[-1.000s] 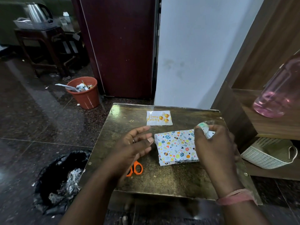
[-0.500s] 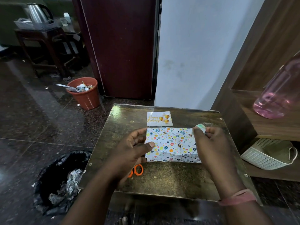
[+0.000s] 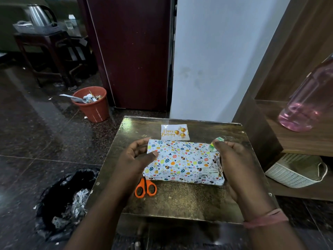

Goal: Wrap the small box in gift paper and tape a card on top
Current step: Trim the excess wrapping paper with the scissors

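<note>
Wrapped box [image 3: 182, 159] on bench [image 3: 180, 199] is gripped at its left end by left hand [image 3: 137, 157]; tape roll [image 3: 217, 141] is pinched by right hand [image 3: 232, 159] fingers (card [image 3: 174, 132] lies just behind)

We read "Happy Birthday" in gold script on the white card [image 3: 174, 131], which lies flat on the table [image 3: 180, 201] just beyond the wrapped box [image 3: 183, 161]; three gold balloons stand printed to the right of the words. On the near right corner of the gift paper we find a small white printed strip whose letters face away from us, upside down; we make out something like "paper" at its start, the rest too small to tell. We find no other lettering that we can read
</note>
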Demonstrator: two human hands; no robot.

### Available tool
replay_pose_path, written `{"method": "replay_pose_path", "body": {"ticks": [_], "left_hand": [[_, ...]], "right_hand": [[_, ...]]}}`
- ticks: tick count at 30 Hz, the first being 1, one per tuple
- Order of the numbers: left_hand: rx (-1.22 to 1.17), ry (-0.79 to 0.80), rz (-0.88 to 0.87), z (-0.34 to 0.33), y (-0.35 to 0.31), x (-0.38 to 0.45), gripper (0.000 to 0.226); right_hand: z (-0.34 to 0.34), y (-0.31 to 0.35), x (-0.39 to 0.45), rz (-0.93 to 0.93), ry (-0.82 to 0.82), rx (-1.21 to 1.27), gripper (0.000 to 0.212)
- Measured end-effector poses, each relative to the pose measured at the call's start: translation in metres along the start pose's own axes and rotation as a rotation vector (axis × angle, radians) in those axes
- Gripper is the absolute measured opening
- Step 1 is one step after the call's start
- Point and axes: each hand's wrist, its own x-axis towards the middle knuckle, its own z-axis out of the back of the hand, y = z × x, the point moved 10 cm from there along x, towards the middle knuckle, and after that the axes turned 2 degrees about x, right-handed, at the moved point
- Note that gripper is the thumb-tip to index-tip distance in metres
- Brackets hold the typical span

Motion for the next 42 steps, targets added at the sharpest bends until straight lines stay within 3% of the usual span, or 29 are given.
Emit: {"method": "replay_pose_path", "body": {"ticks": [5,9,18,26,42], "left_hand": [[0.004,-0.09,-0.08,0.012,-0.008,0.0,0.052],[-0.027,-0.101,-0.082,0.012,-0.012,-0.001,0.046],[0.107,-0.062,-0.12,0.007,-0.017,-0.004,0.056],[0.256,-0.071,-0.204,0.0,-0.027,-0.009,0.059],[0.216,-0.089,-0.212,0.004,-0.029,-0.009,0.056]], "right_hand": [[0.004,0.018,0.0,0.124,0.046,-0.015,0.018],[0.003,0.018,0.002,0.145,0.071,-0.006,0.027],[0.008,0.018,0.008,0.15,0.05,0.028,0.035],[-0.001,0.035,-0.008,0.293,0.073,-0.088,0.029],[0.004,0.033,-0.005,0.281,0.051,-0.098,0.027]]}}
